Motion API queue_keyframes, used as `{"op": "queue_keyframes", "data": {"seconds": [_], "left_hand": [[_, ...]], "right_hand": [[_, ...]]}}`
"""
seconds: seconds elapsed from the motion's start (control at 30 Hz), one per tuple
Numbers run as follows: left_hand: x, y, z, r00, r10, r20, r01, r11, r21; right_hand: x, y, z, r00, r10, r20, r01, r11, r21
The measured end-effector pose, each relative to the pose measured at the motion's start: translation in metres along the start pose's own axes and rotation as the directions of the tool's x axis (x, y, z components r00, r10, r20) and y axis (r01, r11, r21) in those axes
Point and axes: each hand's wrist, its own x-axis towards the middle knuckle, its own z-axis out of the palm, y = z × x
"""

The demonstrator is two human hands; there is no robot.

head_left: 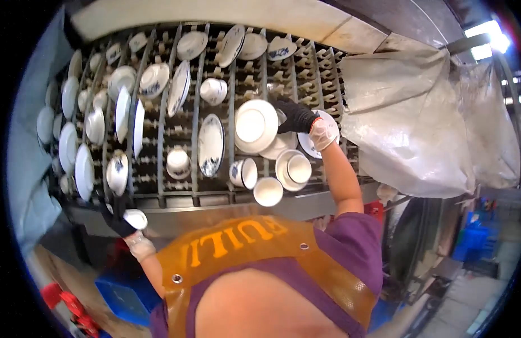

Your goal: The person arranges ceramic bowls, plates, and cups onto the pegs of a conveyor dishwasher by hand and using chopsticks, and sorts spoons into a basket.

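My left hand (118, 217), in a black glove, is closed on a small white bowl (136, 219) at the conveyor's front edge. My right hand (297, 116), also black-gloved, curls its fingers around the edge of a white dish (281, 116), mostly hidden by the glove. Just left of it is a large white bowl (252, 125). A blue-patterned plate (327, 127) lies partly beneath my right wrist. Nearer me are a blue-rimmed cup (243, 173), a white cup (268, 191) and a cup resting in a bowl (293, 170).
A slatted, pegged conveyor (184, 129) carries several plates and bowls, including an oval blue-patterned plate (211, 145). A translucent plastic curtain (407, 124) hangs at its right end. A metal ledge (204, 213) runs along the front. Below left is a blue crate (122, 296).
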Motion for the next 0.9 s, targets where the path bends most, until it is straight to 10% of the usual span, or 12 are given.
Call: {"op": "queue_keyframes", "data": {"seconds": [0.03, 0.1, 0.13, 0.17, 0.33, 0.47, 0.5, 0.63, 0.73, 0.8, 0.87, 0.9], "left_hand": [[-0.008, 0.008, 0.023, 0.999, 0.037, -0.008, -0.034, 0.97, 0.241], [0.003, -0.009, -0.028, 0.96, -0.249, -0.13, 0.202, 0.933, -0.299], [-0.014, 0.002, 0.042, 0.951, 0.088, -0.297, -0.014, 0.97, 0.242], [-0.007, 0.003, 0.02, 0.963, -0.132, -0.235, 0.088, 0.978, -0.19], [-0.025, 0.013, 0.081, 0.905, 0.023, -0.424, -0.002, 0.999, 0.049], [-0.013, -0.001, 0.033, 0.988, -0.15, 0.043, 0.152, 0.862, -0.484], [-0.019, 0.007, 0.058, 0.945, -0.186, -0.268, 0.082, 0.93, -0.359], [-0.026, 0.004, 0.063, 0.955, -0.179, -0.235, 0.056, 0.891, -0.45], [-0.024, -0.02, 0.019, 0.983, 0.027, 0.18, 0.039, 0.934, -0.355], [-0.02, -0.014, 0.035, 0.893, 0.075, 0.443, 0.225, 0.779, -0.585], [-0.036, 0.0, 0.071, 0.971, -0.163, -0.175, 0.088, 0.923, -0.373], [-0.034, -0.006, 0.06, 0.988, -0.141, -0.065, 0.103, 0.909, -0.404]], "right_hand": [[-0.005, -0.01, -0.008, 1.0, 0.012, 0.023, -0.012, 1.0, 0.012], [-0.008, -0.017, -0.018, 0.996, 0.067, 0.052, -0.07, 0.996, 0.051], [-0.006, -0.009, -0.02, 0.998, 0.056, 0.041, -0.06, 0.993, 0.106], [-0.012, -0.012, -0.035, 0.986, 0.118, 0.118, -0.139, 0.972, 0.188], [-0.029, -0.048, -0.129, 0.971, 0.24, 0.005, -0.226, 0.904, 0.362], [-0.003, -0.058, -0.129, 0.94, -0.21, -0.27, 0.051, 0.866, -0.497], [0.014, -0.024, -0.109, 0.886, -0.371, -0.277, 0.212, 0.857, -0.47], [0.018, -0.058, -0.083, 0.994, -0.109, -0.006, 0.098, 0.913, -0.395], [0.01, -0.071, -0.036, 0.947, 0.178, -0.266, -0.134, 0.975, 0.174], [0.011, -0.054, 0.004, 0.909, -0.105, -0.403, 0.005, 0.97, -0.242], [0.009, -0.07, -0.005, 0.934, 0.172, -0.313, -0.103, 0.969, 0.223], [0.01, -0.08, -0.021, 0.937, 0.192, -0.29, -0.081, 0.931, 0.356]]}}
